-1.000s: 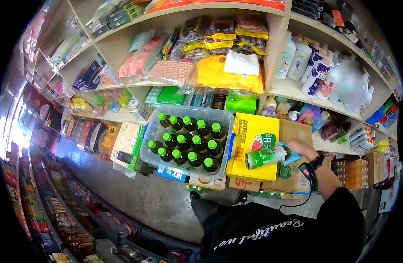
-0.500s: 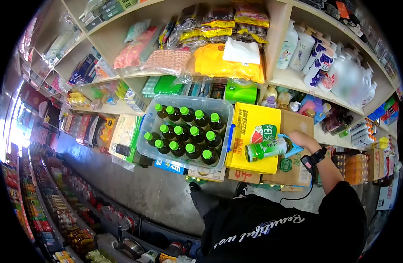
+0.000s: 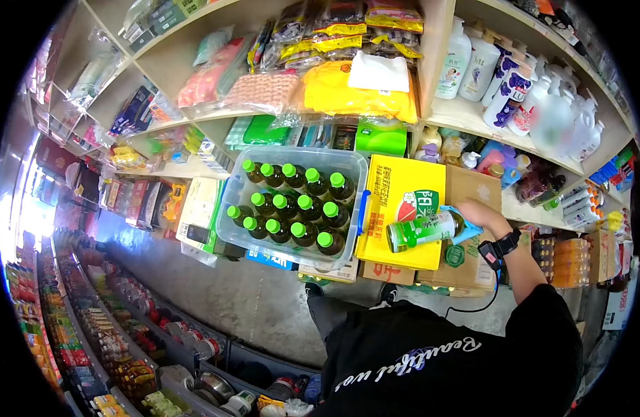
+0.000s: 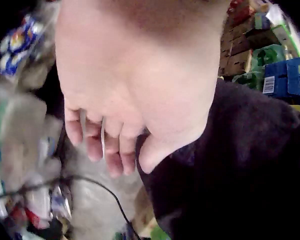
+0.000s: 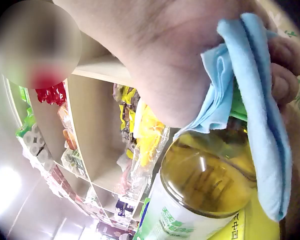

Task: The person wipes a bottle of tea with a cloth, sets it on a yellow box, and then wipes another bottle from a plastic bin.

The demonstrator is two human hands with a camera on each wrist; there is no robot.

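My right hand (image 3: 481, 215) grips a bottle (image 3: 420, 231) of yellow-green drink with a green cap, held on its side above a yellow carton (image 3: 403, 182). A light blue cloth (image 3: 467, 233) is bunched between the palm and the bottle's base. In the right wrist view the cloth (image 5: 255, 115) wraps over the bottle (image 5: 205, 185) under the fingers (image 5: 286, 75). A clear plastic crate (image 3: 304, 153) left of the carton holds several upright green-capped bottles. My left hand (image 4: 115, 100) hangs beside dark clothing (image 4: 240, 165), fingers loosely curled and holding nothing; the head view does not show it.
Wooden shelves (image 3: 466, 118) behind carry packaged cloths, white detergent bottles (image 3: 487, 76) and small goods. A brown cardboard box (image 3: 473, 186) sits right of the yellow carton, atop stacked boxes. Grey floor (image 3: 236, 306) runs to the left, with low racks of goods (image 3: 111, 333) along the aisle.
The head view has drifted slightly. The right hand keeps the bottle and cloth over the yellow carton in much the same place.
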